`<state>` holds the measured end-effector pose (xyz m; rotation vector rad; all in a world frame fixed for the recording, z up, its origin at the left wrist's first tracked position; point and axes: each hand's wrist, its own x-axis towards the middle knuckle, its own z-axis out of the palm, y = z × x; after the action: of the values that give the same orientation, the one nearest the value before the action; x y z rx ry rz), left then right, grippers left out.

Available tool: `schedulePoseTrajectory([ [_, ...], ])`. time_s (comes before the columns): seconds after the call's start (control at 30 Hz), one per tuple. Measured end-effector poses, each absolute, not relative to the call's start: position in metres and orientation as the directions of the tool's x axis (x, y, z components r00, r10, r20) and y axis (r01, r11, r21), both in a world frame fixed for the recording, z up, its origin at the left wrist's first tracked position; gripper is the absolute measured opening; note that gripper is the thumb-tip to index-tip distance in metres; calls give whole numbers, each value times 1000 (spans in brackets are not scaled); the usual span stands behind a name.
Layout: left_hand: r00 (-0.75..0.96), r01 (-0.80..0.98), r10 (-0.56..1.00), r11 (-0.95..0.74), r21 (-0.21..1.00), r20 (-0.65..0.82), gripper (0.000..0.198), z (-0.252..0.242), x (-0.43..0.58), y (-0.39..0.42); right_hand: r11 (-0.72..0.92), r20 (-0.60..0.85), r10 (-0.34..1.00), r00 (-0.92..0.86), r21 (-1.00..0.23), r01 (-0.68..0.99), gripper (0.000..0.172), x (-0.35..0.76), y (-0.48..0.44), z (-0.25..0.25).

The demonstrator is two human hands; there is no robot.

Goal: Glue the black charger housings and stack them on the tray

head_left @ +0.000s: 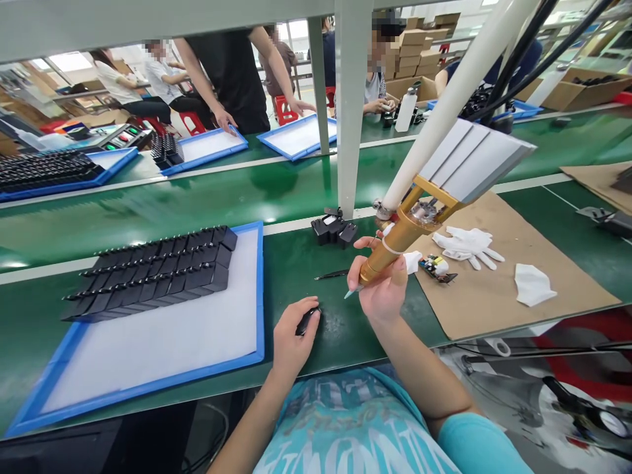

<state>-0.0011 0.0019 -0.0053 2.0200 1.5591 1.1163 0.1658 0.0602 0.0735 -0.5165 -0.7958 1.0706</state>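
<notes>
My left hand (295, 329) rests on the green bench with its fingers closed round a small black plastic piece (308, 320), mostly covered by the hand. My right hand (384, 289) is wrapped round a gold cylindrical tool (392, 242), held tilted above the bench. A grey-white ribbed block (476, 158) sits at the tool's upper end, and a pale blue point shows beside my fingers at its lower end. Behind my hands lies a pair of black tweezers (332, 274). Farther back is a small pile of black plastic cases (334, 228).
To the left, a blue-rimmed tray (261, 289) holds rows of black cases (158, 270). On the right, cardboard (469, 313) carries a white glove (469, 245), a white cloth (534, 284) and a small circuit board (435, 266). A grey post (348, 118) rises behind; people work beyond.
</notes>
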Motion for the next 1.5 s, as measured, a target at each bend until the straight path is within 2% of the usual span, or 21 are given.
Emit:
schedulePoseTrajectory([
  [0.1, 137, 808, 895, -349, 474, 425, 18, -9, 5, 0, 401, 309, 916, 257, -731, -552, 35, 167, 60, 73],
  [0.17, 179, 892, 893, -325, 315, 413, 23, -9, 8, -1, 403, 308, 915, 261, -731, -551, 35, 167, 59, 73],
  [0.23, 201, 926, 905, -300, 228, 374, 27, -8, 10, -3, 407, 315, 913, 258, -715, -568, 33, 168, 59, 73],
  [0.33, 206, 926, 932, -284, 250, 297, 29, -5, 8, -1, 419, 337, 907, 251, -682, -600, 30, 169, 59, 73],
  [0.4, 166, 883, 954, -257, 393, 250, 28, -3, 4, 2, 429, 348, 902, 253, -676, -599, 29, 170, 59, 72],
  [0.47, 73, 741, 986, -155, 653, 151, 29, 1, -2, 5, 439, 350, 898, 266, -688, -577, 31, 172, 60, 72],
  [0.53, -17, 414, 998, 56, 909, -54, 37, 6, -7, 8, 442, 340, 897, 282, -711, -548, 33, 173, 61, 71],
  [0.57, -22, 198, 985, 170, 965, -169, 42, 10, -8, 9, 441, 333, 897, 290, -720, -536, 34, 174, 62, 71],
  [0.63, 38, -187, 941, 336, 923, -335, 48, 18, -7, 8, 441, 322, 896, 306, -732, -519, 33, 175, 63, 71],
  [0.7, 129, -409, 910, 411, 815, -395, 50, 26, -3, 6, 450, 323, 890, 321, -734, -509, 33, 177, 63, 71],
  [0.77, 200, -505, 898, 436, 745, -391, 47, 32, 1, 3, 460, 329, 885, 330, -733, -501, 34, 178, 64, 71],
  [0.87, 246, -551, 918, 398, 734, -313, 43, 37, 4, 0, 467, 334, 882, 333, -723, -509, 33, 178, 64, 70],
  [1.07, 248, -525, 957, 261, 810, -148, 40, 36, -5, -2, 473, 339, 880, 334, -698, -538, 30, 178, 65, 69],
  [1.2, 255, -486, 962, 212, 848, -95, 41, 29, -12, -3, 474, 337, 878, 339, -706, -526, 31, 178, 66, 68],
  [1.27, 231, -411, 969, 175, 895, -84, 41, 27, -18, -4, 473, 334, 879, 340, -703, -531, 31, 178, 66, 68],
  [1.33, 166, -202, 984, 98, 974, -65, 41, 27, -28, -7, 472, 328, 879, 346, -698, -539, 34, 180, 66, 67],
  [1.4, 73, 140, 997, 7, 990, -18, 41, 28, -45, -8, 470, 313, 879, 360, -698, -540, 40, 182, 66, 66],
  [1.5, -96, 606, 986, -49, 794, 134, 39, 27, -94, -3, 465, 281, 877, 390, -705, -536, 43, 186, 70, 64],
])
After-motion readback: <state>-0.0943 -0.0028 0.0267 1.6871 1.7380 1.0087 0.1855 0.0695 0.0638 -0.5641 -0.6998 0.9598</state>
